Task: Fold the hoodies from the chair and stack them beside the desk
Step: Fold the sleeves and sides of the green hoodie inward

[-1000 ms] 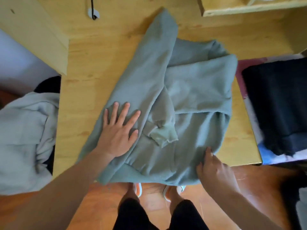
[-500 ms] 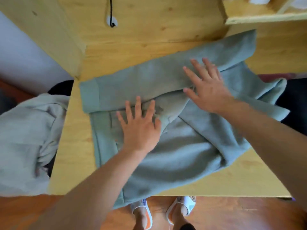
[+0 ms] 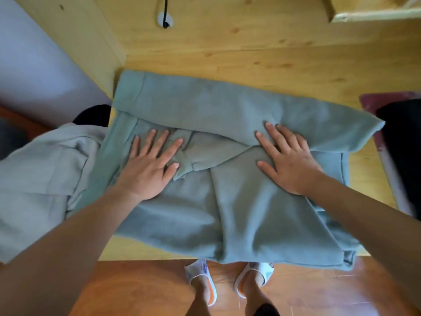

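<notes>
A sage-green hoodie (image 3: 227,213) lies spread across the wooden desk (image 3: 250,62), its lower part hanging over the front edge. One sleeve is folded across the top as a long band. My left hand (image 3: 150,165) presses flat on the left half, fingers spread over a folded cuff. On the right half, my right hand (image 3: 289,160) lies flat at the edge of the folded sleeve. A pale grey hoodie (image 3: 41,179) is heaped to the left on a dark chair (image 3: 93,115).
A dark garment (image 3: 401,151) lies at the right beyond the desk edge on a reddish and white surface. A cable and round grommet (image 3: 165,19) sit at the desk's back. A wooden shelf (image 3: 373,12) juts out top right. My sandalled feet (image 3: 227,283) stand on wooden floor.
The sleeve was swung from pointing away to lying across the hoodie. My right hand left the hem, crossed over the garment and now presses lower on the right; the left hand stays flat.
</notes>
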`<state>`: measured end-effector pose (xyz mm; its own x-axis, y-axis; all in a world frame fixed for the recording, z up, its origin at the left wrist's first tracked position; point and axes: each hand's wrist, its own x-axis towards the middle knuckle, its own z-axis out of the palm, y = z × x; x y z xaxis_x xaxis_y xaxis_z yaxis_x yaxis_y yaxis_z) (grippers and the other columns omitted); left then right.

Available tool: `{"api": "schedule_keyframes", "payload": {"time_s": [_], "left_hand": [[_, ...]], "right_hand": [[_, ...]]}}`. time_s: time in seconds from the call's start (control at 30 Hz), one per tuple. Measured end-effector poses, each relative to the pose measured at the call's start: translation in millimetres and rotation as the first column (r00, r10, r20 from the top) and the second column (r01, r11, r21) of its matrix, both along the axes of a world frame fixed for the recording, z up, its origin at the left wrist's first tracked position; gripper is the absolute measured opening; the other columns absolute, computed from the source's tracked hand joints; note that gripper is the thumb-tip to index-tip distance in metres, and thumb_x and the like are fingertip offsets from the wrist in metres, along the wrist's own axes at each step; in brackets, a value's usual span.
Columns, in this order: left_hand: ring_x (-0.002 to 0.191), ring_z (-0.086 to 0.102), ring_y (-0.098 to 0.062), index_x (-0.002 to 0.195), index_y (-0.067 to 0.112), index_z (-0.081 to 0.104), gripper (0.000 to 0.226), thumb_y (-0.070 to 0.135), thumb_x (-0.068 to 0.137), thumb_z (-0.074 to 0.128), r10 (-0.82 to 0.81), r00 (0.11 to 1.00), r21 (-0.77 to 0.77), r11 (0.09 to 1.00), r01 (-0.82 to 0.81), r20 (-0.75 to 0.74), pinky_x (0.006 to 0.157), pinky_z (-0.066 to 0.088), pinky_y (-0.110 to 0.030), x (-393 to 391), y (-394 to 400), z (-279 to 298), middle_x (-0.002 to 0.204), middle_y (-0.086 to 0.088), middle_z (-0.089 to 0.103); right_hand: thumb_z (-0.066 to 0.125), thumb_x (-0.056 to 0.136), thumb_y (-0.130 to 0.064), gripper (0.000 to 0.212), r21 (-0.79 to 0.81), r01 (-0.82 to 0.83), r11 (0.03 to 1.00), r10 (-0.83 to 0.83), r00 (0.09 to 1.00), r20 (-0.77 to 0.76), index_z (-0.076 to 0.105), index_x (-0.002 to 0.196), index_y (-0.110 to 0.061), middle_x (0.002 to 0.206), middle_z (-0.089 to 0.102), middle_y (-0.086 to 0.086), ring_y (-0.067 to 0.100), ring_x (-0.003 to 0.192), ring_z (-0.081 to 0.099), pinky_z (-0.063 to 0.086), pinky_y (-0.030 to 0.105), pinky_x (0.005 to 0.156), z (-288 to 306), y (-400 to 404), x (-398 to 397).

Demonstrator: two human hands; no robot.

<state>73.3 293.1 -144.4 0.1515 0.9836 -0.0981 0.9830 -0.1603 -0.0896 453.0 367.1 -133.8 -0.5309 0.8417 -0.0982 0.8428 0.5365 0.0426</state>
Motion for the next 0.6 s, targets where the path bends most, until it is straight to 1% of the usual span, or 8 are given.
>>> {"api": "schedule_keyframes", "payload": {"time_s": [0.1,0.17,0.23,0.27,0.33,0.43,0.5,0.6], "left_hand": [[0.154,0.016,-0.043,0.161,0.033,0.025,0.065,0.053,0.100,0.033,0.000,0.997,0.028,1.000,-0.002,0.074,0.121,0.016,-0.065,9.1,-18.0,20.2,0.169,-0.015,0.015],[0.154,0.015,-0.042,0.159,0.029,0.032,0.065,0.054,0.099,0.039,-0.088,0.982,0.050,0.995,0.081,0.166,0.122,0.016,-0.063,9.6,-55.2,34.3,0.169,-0.016,0.013],[0.154,0.016,-0.041,0.158,0.029,0.036,0.068,0.057,0.097,0.044,-0.187,0.954,0.025,0.982,0.187,0.233,0.121,0.017,-0.064,1.4,-101.7,39.3,0.169,-0.015,0.015],[0.155,0.015,-0.039,0.159,0.030,0.034,0.071,0.061,0.096,0.046,-0.213,0.949,-0.019,0.974,0.224,0.234,0.121,0.017,-0.065,-7.7,-121.8,37.6,0.169,-0.013,0.015],[0.157,0.007,-0.037,0.161,0.034,0.024,0.084,0.074,0.091,0.046,-0.236,0.960,-0.133,0.957,0.256,0.154,0.119,0.019,-0.067,-25.5,-149.3,31.1,0.170,-0.011,0.012],[0.157,0.000,-0.039,0.163,0.033,0.015,0.106,0.086,0.079,0.051,-0.244,0.970,-0.261,0.936,0.238,0.011,0.118,0.017,-0.070,-30.4,-159.7,25.5,0.171,-0.013,0.006],[0.156,0.000,-0.043,0.163,0.035,0.014,0.111,0.081,0.074,0.063,-0.216,0.976,-0.289,0.935,0.208,0.006,0.117,0.016,-0.072,-22.2,-162.3,26.0,0.171,-0.015,0.003],[0.154,0.004,-0.047,0.160,0.041,0.020,0.104,0.061,0.075,0.076,-0.156,0.987,-0.291,0.944,0.158,0.031,0.116,0.015,-0.074,-11.8,-174.4,29.5,0.170,-0.016,0.009]], "right_hand": [[0.041,0.098,-0.053,0.068,0.012,0.025,1.000,-0.025,0.999,0.029,0.026,0.158,-0.023,0.166,0.018,0.011,0.040,0.148,0.023,0.022,0.057,0.118,21.6,-5.6,-9.7],[0.042,0.097,-0.055,0.066,-0.028,0.025,0.999,-0.027,0.997,-0.071,0.035,0.154,-0.023,0.166,0.019,0.010,0.040,0.150,0.018,0.019,0.058,0.119,42.8,-45.9,-19.0],[0.039,0.092,-0.065,0.074,-0.084,-0.065,0.994,0.052,0.986,-0.156,0.037,0.154,-0.024,0.166,0.020,0.009,0.038,0.152,0.017,0.020,0.055,0.121,57.3,-111.0,-21.5],[0.042,0.088,-0.072,0.081,-0.099,-0.114,0.989,0.099,0.984,-0.145,0.036,0.154,-0.025,0.165,0.022,0.010,0.038,0.152,0.018,0.021,0.055,0.120,58.2,-143.2,-17.6],[0.057,0.074,-0.078,0.101,-0.131,-0.141,0.981,0.136,0.990,-0.046,0.034,0.156,-0.024,0.163,0.027,0.011,0.037,0.151,0.022,0.022,0.054,0.118,45.1,-186.9,-1.6],[0.079,0.060,-0.067,0.118,-0.197,-0.096,0.976,0.121,0.986,0.117,0.029,0.158,-0.024,0.165,0.023,0.011,0.034,0.151,0.023,0.025,0.053,0.117,25.1,-197.2,12.1],[0.083,0.060,-0.063,0.122,-0.242,-0.017,0.970,0.049,0.991,0.127,0.022,0.159,-0.026,0.167,0.016,0.012,0.034,0.152,0.020,0.027,0.055,0.117,25.2,-198.5,9.5],[0.080,0.066,-0.061,0.118,-0.233,0.056,0.971,-0.033,0.995,0.098,0.016,0.160,-0.031,0.168,0.008,0.012,0.037,0.153,0.013,0.025,0.059,0.118,26.0,-210.5,8.3]]}}
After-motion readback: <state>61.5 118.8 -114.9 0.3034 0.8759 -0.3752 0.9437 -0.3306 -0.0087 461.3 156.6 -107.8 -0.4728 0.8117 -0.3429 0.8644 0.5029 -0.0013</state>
